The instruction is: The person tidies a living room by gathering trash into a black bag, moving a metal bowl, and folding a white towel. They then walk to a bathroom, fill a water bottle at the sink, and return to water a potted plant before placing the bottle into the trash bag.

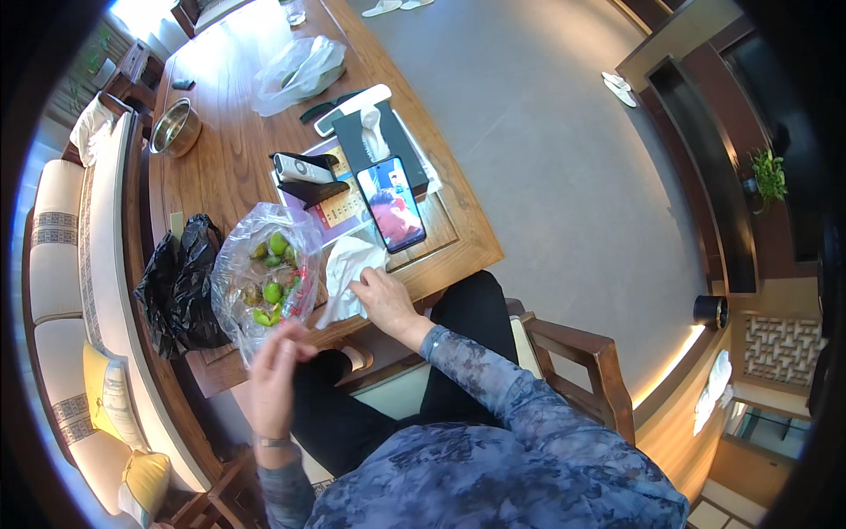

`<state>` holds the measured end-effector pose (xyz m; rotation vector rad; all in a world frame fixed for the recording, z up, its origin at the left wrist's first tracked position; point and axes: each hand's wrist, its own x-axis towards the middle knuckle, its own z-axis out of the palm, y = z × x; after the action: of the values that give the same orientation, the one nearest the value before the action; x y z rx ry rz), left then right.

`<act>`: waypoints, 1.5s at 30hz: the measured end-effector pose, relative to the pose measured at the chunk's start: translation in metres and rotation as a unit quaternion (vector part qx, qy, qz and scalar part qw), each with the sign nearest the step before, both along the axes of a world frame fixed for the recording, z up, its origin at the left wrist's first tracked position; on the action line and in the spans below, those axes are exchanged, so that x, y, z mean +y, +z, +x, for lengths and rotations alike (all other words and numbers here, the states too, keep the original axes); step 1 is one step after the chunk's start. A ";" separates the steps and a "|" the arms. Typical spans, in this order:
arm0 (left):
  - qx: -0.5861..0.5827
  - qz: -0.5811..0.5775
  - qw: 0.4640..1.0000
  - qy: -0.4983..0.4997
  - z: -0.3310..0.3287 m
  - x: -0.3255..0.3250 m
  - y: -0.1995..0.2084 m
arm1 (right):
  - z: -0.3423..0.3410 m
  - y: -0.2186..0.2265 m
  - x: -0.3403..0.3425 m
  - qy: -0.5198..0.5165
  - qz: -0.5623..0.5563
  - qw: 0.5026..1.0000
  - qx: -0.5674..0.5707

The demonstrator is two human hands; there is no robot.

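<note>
My right hand (pixel 388 301) rests at the table's near edge, its fingers closed on a crumpled white tissue (pixel 348 269). My left hand (pixel 276 379) is raised in front of the table edge and smeared by motion; whether its fingers hold anything cannot be made out. Just beyond it lies a clear plastic bag (pixel 231 264), spread open, with several green fruits or peels (pixel 272 292) and some brownish pieces in it. A phone (pixel 391 204) with a lit screen leans against a dark green tissue box (pixel 352 139), beyond the tissue.
Left of the clear bag is a black plastic bag (pixel 181 286). Farther off on the wooden table (pixel 220 176) are a remote (pixel 304 167) in a black holder, a metal bowl (pixel 176 130) and a white plastic bag (pixel 300 75). A wooden chair arm (pixel 573 339) stands at my right.
</note>
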<state>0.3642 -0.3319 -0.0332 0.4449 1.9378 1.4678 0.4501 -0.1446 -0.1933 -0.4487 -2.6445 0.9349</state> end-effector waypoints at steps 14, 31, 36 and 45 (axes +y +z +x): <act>-0.247 0.105 0.962 0.053 0.099 0.013 -0.085 | 0.089 0.064 -0.045 0.054 -0.225 0.973 -0.020; -0.365 0.212 0.906 -0.003 0.118 0.089 -0.064 | 0.114 0.058 0.029 -0.136 -0.062 0.979 0.140; -0.162 0.183 0.970 -0.011 0.064 0.027 -0.028 | 0.076 0.011 0.113 -0.265 0.040 0.954 0.135; 0.205 0.017 0.939 0.277 -0.071 -0.101 -0.043 | 0.068 0.012 0.072 -0.152 -0.010 0.987 0.056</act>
<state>0.2931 -0.4331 -0.0757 0.2358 2.5155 1.8724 0.5183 -0.0730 -0.1810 -0.7551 -2.3800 0.8618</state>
